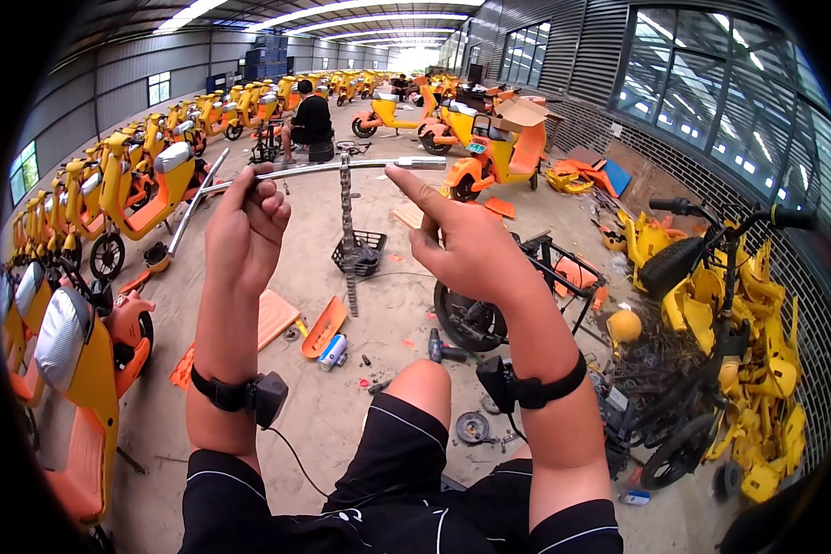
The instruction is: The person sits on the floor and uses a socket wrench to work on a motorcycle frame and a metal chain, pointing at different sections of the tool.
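Observation:
My left hand [247, 217] is closed, its thumb and fingers pinching the shaft of a long silver T-handle socket wrench [328, 167]. The wrench is held up almost level, crossbar at the left, socket end at the right. My right hand [457, 226] has its index finger stretched out, the tip at the shaft near the socket; the other fingers are partly curled. Between the hands, a knobby metal strand like a chain [347, 231] hangs down from the shaft. Behind its lower part, a black plastic basket [371, 251] with dark contents stands on the floor.
Yellow-orange scooters [143, 185] stand in rows at left. A person in black [311, 120] sits farther back. Near my knees lie a power drill [443, 347], a blue-white can [333, 353] and orange panels [326, 326]. At right are a black frame [554, 268] and piled yellow panels [771, 369].

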The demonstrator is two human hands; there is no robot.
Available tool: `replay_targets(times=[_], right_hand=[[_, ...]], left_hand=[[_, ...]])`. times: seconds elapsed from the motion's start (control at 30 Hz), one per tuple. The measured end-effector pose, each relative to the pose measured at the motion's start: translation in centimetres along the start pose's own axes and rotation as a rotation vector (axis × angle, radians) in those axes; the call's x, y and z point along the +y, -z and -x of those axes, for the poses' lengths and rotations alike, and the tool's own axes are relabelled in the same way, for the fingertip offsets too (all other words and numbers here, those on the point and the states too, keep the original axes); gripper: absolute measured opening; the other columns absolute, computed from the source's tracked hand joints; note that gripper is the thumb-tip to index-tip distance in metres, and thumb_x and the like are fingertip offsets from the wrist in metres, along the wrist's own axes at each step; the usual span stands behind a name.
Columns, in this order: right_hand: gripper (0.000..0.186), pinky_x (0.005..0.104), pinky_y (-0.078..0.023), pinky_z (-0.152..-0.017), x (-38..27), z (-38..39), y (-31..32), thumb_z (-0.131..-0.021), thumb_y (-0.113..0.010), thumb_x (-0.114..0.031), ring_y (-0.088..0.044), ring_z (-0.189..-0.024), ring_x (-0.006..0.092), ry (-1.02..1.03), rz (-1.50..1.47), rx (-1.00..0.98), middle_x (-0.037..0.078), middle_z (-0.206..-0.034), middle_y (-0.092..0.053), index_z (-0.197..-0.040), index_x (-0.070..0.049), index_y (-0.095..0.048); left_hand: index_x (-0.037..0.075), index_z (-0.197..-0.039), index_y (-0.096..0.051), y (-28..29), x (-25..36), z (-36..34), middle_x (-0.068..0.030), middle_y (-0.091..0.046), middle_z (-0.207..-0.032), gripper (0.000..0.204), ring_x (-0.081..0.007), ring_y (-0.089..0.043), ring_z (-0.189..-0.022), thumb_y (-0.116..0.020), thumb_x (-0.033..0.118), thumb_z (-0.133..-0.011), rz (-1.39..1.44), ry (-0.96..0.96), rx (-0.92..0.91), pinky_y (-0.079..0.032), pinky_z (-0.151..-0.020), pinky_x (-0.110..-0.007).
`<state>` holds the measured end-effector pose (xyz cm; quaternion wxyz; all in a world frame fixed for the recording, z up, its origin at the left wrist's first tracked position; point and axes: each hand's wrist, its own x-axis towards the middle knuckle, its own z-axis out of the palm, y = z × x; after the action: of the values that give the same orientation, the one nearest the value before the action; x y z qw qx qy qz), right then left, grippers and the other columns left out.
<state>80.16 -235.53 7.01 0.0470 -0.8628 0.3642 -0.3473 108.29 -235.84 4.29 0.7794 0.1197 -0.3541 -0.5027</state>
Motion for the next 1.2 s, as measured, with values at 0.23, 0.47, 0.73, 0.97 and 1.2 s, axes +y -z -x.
replay_targets(times=[0.23, 0.47, 0.73, 0.97, 1.2], right_hand=[[0.069, 0.034, -0.05, -0.069, 1.4, 0.4, -1.8, -0.09, -0.059, -0.006, -0.056, -0.067, 0.0224, 0.072, -0.042, -0.253, 0.011, -0.077, -0.061, -0.155, -0.029, -0.05], [0.063, 0.033, -0.052, -0.068, 3.7, 1.7, -0.1, -0.087, -0.059, -0.006, -0.059, -0.067, 0.022, -0.03, -0.083, -0.067, 0.015, -0.087, -0.069, -0.146, -0.029, -0.06], [0.066, 0.031, -0.049, -0.068, 5.3, 4.0, 1.4, -0.087, -0.057, -0.002, -0.05, -0.067, 0.0156, -0.098, -0.197, -0.222, 0.008, -0.082, -0.063, -0.149, -0.027, -0.058], [0.061, 0.03, -0.048, -0.066, 7.5, 5.9, 4.3, -0.089, -0.056, 0.001, -0.05, -0.065, 0.0146, -0.231, -0.091, 0.029, 0.007, -0.077, -0.062, -0.145, -0.022, -0.063], [0.057, 0.027, -0.047, -0.077, 10.7, 9.0, 2.8, -0.093, -0.052, 0.006, -0.055, -0.082, 0.0096, -0.089, -0.217, 0.066, 0.0, -0.088, -0.064, -0.145, -0.014, -0.062]], left_hand=[[-0.002, -0.118, -0.056, 0.8, 1.8, -0.1, -0.0011, -0.056, -0.079, 0.027, -0.0118, -0.051, -0.071, -0.05, 0.023, -0.11, -0.029, -0.03, 0.002, -0.045, -0.068, -0.029], [-0.002, -0.116, -0.059, 1.7, 2.7, -0.3, -0.0006, -0.057, -0.078, 0.028, -0.0117, -0.051, -0.07, -0.05, 0.024, -0.11, -0.033, -0.029, 0.012, -0.045, -0.068, -0.029], [-0.002, -0.115, -0.06, 2.2, 2.8, -1.0, -0.0005, -0.057, -0.078, 0.027, -0.0119, -0.051, -0.069, -0.049, 0.023, -0.11, 0.019, -0.038, -0.037, -0.046, -0.067, -0.029], [0.003, -0.121, -0.058, 1.6, 2.5, -1.1, 0.0023, -0.054, -0.081, 0.022, -0.0077, -0.05, -0.067, -0.05, 0.021, -0.111, -0.012, -0.004, 0.035, -0.046, -0.064, -0.025], [0.001, -0.112, -0.06, 2.5, 1.6, -1.3, -0.001, -0.057, -0.078, 0.025, -0.0121, -0.052, -0.069, -0.053, 0.024, -0.109, 0.007, 0.01, 0.019, -0.046, -0.067, -0.029]])
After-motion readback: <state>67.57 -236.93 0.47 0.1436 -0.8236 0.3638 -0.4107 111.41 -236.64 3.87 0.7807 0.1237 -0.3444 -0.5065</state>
